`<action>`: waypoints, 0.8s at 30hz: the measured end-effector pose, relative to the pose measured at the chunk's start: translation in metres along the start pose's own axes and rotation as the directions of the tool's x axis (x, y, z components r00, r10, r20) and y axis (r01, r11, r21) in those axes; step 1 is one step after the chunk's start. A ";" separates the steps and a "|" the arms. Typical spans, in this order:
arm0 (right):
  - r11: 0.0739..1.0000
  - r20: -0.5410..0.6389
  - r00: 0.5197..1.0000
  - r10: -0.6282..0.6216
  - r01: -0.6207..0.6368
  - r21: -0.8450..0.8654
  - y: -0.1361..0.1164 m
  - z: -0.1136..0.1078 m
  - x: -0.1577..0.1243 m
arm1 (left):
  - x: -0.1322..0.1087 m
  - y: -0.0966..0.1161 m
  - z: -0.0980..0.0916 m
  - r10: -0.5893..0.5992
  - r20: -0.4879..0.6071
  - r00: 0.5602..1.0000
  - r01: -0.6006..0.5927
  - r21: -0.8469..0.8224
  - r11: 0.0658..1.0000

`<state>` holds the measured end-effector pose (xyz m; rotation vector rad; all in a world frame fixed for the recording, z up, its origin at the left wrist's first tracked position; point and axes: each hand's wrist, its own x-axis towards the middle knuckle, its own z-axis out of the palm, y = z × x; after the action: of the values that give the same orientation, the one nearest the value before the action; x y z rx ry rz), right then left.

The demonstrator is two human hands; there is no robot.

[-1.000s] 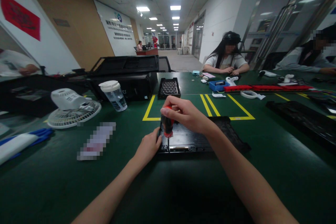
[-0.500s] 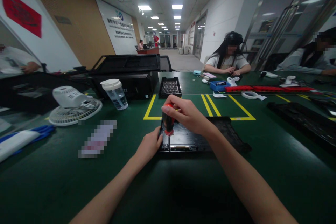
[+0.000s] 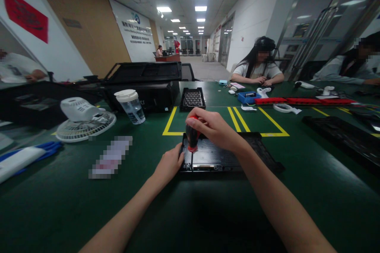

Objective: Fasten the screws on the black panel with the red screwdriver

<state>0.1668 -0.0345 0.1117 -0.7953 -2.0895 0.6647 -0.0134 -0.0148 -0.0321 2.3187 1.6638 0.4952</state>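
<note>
A flat black device panel lies on the green table just in front of me. My right hand is closed round the top of a red and black screwdriver that stands upright, its thin shaft touching the panel's near left corner. My left hand rests against the panel's left edge with its fingers curled; what the fingers touch is hidden behind the hand.
A black tray of small parts sits beyond a yellow taped rectangle. To the left stand a clear lidded cup, a white desk fan and a big black case. Another black panel lies right. People sit at the far side.
My right hand and the screwdriver have shifted slightly to the right and turned a little; the left hand stays at the panel's edge.
</note>
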 end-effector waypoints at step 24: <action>0.978 -0.113 0.993 -0.016 -0.007 -0.208 -0.002 0.002 -0.001 | -0.001 0.001 0.000 -0.009 0.002 1.000 0.009 -0.007 1.000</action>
<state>0.1648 -0.0367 0.1115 -0.9219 -2.0773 0.3918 -0.0133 -0.0156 -0.0315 2.3051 1.6680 0.4954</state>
